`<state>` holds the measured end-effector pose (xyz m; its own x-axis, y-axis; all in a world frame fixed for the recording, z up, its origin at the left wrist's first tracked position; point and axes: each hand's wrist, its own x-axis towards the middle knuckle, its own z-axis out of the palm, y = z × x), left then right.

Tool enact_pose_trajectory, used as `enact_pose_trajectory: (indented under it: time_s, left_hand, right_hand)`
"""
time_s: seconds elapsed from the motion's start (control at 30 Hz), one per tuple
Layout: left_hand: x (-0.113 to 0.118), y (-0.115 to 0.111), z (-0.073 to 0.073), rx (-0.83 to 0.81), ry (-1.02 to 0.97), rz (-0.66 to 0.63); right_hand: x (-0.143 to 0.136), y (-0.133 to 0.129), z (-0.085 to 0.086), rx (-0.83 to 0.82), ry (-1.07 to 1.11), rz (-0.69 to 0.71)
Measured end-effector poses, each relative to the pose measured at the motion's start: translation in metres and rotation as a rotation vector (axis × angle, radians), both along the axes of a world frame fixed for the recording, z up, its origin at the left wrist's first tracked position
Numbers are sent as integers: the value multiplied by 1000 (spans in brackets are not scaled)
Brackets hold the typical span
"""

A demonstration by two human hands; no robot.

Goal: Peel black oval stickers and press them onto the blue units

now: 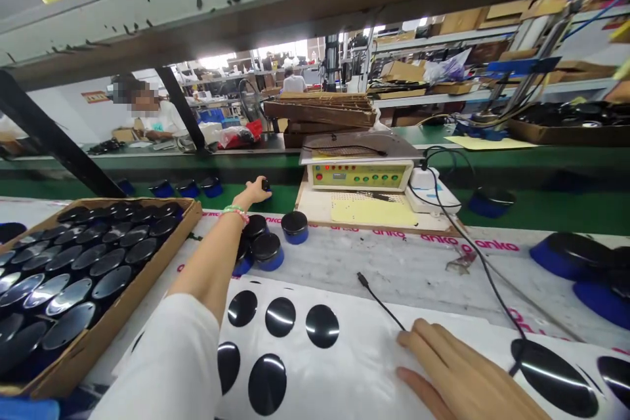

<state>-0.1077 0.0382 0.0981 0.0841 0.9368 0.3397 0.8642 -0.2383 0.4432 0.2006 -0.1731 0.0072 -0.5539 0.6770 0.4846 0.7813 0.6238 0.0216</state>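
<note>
My left hand point(254, 191) stretches out over the green belt, its fingers closed round a small round black-and-blue device point(266, 186) that it mostly hides. Just below that wrist, several similar round devices point(266, 249) with black tops and blue sides stand close together. My right hand point(443, 364) rests low on the right, its fingers curled over a thin black cable point(388, 312). The cable's small plug point(363, 280) sticks out past the fingertips. Under both arms lies a white sheet point(354, 380) with black round stickers point(322, 326).
On the left, a cardboard box point(182, 230) holds many glossy black round devices. A control box point(361, 176) with buttons stands beyond the table, beside a white power adapter point(433, 190). More devices sit on the green belt point(285, 200). A shelf beam point(197, 13) crosses overhead. A person point(165, 118) sits opposite.
</note>
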Motion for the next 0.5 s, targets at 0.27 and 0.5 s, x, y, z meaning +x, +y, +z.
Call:
enact_pose_trajectory:
  time_s: [0.27, 0.5]
  left_hand:
    - [25, -28, -26, -167, 127, -297]
    - [37, -146, -36, -5, -153, -71]
  right_hand:
    - [-56, 42, 40, -719, -42, 406]
    - [-87, 79, 28, -703, -179, 557]
